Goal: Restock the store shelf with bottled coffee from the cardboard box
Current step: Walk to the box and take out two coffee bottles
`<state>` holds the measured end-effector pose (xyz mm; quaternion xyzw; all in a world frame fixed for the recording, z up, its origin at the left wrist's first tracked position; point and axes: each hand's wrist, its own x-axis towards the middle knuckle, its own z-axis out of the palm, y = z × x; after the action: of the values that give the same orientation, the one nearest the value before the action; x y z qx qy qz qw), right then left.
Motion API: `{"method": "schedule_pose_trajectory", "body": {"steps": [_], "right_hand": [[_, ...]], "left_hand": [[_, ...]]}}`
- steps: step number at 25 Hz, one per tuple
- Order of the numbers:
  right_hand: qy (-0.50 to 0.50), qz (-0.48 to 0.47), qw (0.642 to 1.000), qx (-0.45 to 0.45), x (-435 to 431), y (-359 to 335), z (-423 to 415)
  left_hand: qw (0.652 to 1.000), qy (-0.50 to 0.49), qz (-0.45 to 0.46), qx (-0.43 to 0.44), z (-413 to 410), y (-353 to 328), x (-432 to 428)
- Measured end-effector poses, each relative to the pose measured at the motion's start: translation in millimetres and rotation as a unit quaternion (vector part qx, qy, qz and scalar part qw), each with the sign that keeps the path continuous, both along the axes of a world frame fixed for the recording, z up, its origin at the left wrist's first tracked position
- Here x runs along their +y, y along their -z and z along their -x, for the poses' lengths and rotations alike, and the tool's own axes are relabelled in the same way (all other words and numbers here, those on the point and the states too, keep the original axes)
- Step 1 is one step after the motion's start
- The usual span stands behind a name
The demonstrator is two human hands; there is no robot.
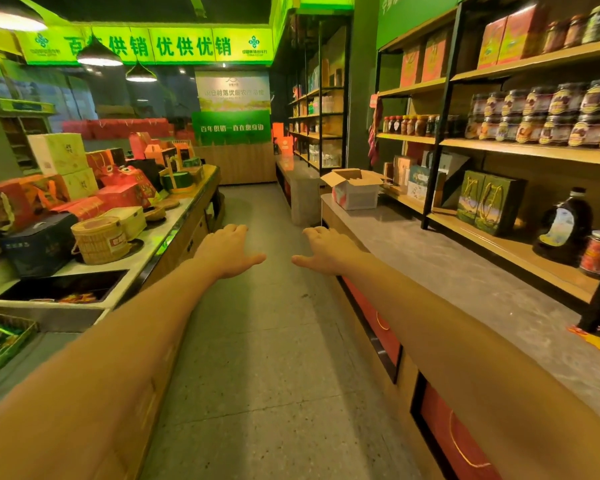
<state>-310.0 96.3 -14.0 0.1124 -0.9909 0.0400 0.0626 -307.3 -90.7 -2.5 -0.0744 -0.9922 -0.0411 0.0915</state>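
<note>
Both my left hand (pixel 227 252) and right hand (pixel 326 249) reach out empty, fingers loose; next I must walk to the open cardboard box (pixel 355 190) ahead.

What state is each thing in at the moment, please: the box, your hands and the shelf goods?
cardboard box: flaps open, on the grey counter, contents hidden.
left hand: open, reaching forward, empty.
right hand: open, reaching forward, empty.
large dark bottle: upright, capped, on the lowest shelf.
jars: lidded, stacked two high on the middle shelf.
</note>
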Motion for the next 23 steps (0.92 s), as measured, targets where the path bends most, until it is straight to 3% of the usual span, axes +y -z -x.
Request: {"method": "schedule_pose_trajectory", "body": {"steps": [8, 23], "right_hand": [[0.002, 0.004, 1.0, -0.007, -4, 11, 150], [-0.04, -0.006, 0.999, -0.012, 14, -3, 536]], "left_hand": [[1.0, 0.01, 0.01, -0.007, 145, 15, -5], [0.999, -0.041, -0.003, -0.001, 520, 7, 19]]}}
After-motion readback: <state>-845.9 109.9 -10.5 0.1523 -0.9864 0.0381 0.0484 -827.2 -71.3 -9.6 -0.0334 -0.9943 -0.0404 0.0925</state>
